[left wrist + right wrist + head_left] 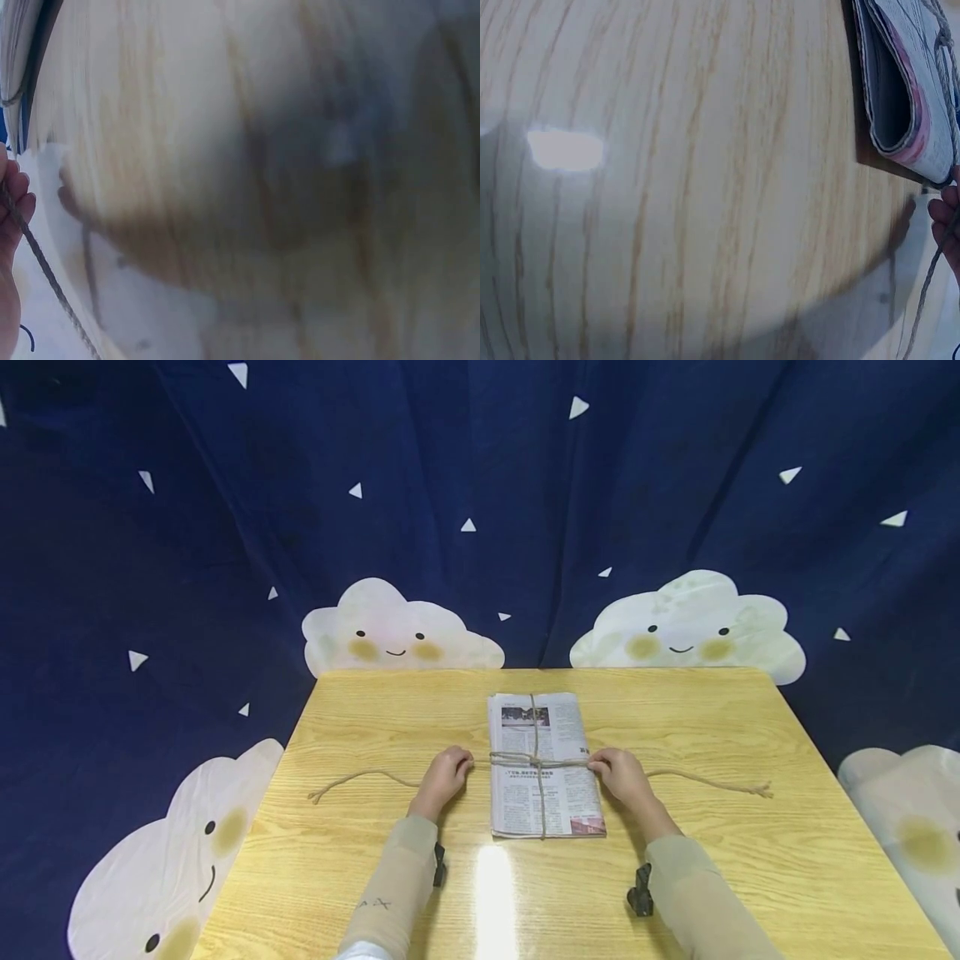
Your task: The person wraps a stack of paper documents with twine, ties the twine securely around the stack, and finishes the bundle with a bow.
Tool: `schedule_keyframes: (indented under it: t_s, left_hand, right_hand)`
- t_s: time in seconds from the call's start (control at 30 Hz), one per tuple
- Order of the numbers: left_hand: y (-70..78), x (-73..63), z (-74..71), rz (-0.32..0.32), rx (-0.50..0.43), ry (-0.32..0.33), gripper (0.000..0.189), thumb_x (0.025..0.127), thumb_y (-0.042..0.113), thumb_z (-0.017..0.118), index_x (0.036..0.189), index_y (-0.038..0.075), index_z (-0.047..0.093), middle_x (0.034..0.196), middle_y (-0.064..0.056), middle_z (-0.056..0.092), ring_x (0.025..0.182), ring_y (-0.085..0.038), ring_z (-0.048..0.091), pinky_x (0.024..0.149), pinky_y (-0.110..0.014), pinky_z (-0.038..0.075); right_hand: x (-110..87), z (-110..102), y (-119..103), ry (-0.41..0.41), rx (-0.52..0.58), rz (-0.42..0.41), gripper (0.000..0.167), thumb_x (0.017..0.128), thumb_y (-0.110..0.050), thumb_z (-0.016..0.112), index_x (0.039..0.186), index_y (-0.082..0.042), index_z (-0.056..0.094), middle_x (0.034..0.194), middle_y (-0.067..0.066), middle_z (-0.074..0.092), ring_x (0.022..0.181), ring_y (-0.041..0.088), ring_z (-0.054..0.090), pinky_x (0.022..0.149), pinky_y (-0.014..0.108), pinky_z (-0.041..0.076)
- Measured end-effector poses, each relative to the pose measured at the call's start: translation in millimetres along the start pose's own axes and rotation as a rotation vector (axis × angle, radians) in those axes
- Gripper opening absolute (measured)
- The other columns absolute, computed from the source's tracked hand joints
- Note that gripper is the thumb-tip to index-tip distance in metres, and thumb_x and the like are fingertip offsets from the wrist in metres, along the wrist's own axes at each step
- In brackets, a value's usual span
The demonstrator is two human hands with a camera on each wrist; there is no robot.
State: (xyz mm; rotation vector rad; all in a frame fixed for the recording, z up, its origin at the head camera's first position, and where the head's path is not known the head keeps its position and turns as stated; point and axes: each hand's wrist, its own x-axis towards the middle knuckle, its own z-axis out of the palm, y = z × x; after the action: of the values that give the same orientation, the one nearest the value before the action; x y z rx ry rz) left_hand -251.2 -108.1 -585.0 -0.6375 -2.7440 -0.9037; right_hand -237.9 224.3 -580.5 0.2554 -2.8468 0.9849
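Observation:
A stack of folded newspapers [517, 802] lies on the table, with thin brown rope [541, 793] crossing over it lengthwise and sideways. The strands meet near the middle of its top. Left of the stack, my left hand [447, 774] pinches one length of rope [46, 271], whose loose end trails leftward. My right hand [624, 779] pinches the other length at the stack's right edge, and that rope end [712, 782] runs off to the right. In the right wrist view the folded edge of the newspapers [911, 146] shows beside my right fingers. Only part of each hand appears in the wrist views.
The wooden table [360, 718] has a glossy patch of reflected light near its front. Behind it hangs a dark blue curtain [420, 460] with white triangles and smiling clouds. A black wrist device [641, 891] sits at my right sleeve.

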Motion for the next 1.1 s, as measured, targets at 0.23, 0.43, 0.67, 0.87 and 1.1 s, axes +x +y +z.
schedule_keyframes:
  t_s: [0.23, 0.43, 0.67, 0.87, 1.1]
  left_hand:
    - [-2.3, -2.0, 0.1, 0.003, 0.004, -0.005, 0.006, 0.086, 0.003, 0.060, 0.085, 0.002, 0.065, 0.081, -0.006, 0.061, 0.077, -0.019, 0.060, 0.072, -0.030, 0.052]
    - [-4.6, -3.3, 1.9, 0.001, 0.006, -0.011, 0.006, 0.087, 0.004, 0.060, 0.084, 0.002, 0.065, 0.081, -0.006, 0.062, 0.077, -0.019, 0.060, 0.072, -0.029, 0.052]
    - [-5.8, -3.6, 3.5, 0.013, -0.003, -0.001, 0.006, 0.086, 0.004, 0.061, 0.083, 0.002, 0.065, 0.080, -0.007, 0.062, 0.077, -0.020, 0.061, 0.072, -0.030, 0.052]
    - [-5.4, -3.8, 3.5, -0.007, 0.004, -0.009, 0.006, 0.086, 0.004, 0.060, 0.084, 0.003, 0.065, 0.081, -0.006, 0.062, 0.078, -0.020, 0.060, 0.073, -0.031, 0.052]
    - [-2.2, -2.7, 2.6, -0.049, 0.006, -0.039, 0.008, 0.087, 0.007, 0.060, 0.089, 0.003, 0.066, 0.087, -0.008, 0.064, 0.084, -0.022, 0.061, 0.077, -0.033, 0.052]
  right_hand:
    - [-0.6, -0.9, 1.6, -0.019, 0.017, 0.017, 0.010, 0.085, -0.009, 0.063, 0.085, -0.001, 0.069, 0.085, 0.012, 0.067, 0.081, 0.029, 0.063, 0.073, 0.043, 0.051]
    - [-1.2, -0.9, 2.9, -0.027, 0.012, 0.035, 0.011, 0.086, -0.009, 0.062, 0.086, -0.001, 0.068, 0.086, 0.012, 0.067, 0.081, 0.029, 0.063, 0.074, 0.044, 0.051]
    - [-2.4, 0.4, 4.5, -0.011, 0.003, 0.035, 0.011, 0.085, -0.009, 0.063, 0.086, 0.000, 0.069, 0.087, 0.014, 0.068, 0.085, 0.032, 0.063, 0.078, 0.046, 0.050]
    - [-3.0, 1.3, 4.4, -0.006, 0.005, 0.036, 0.011, 0.085, -0.009, 0.063, 0.087, 0.000, 0.069, 0.089, 0.014, 0.068, 0.087, 0.033, 0.063, 0.079, 0.046, 0.050]
    - [-4.9, -0.8, -2.4, 0.001, -0.039, 0.001, 0.008, 0.083, -0.010, 0.065, 0.084, -0.002, 0.069, 0.088, 0.011, 0.065, 0.087, 0.031, 0.058, 0.079, 0.046, 0.047]
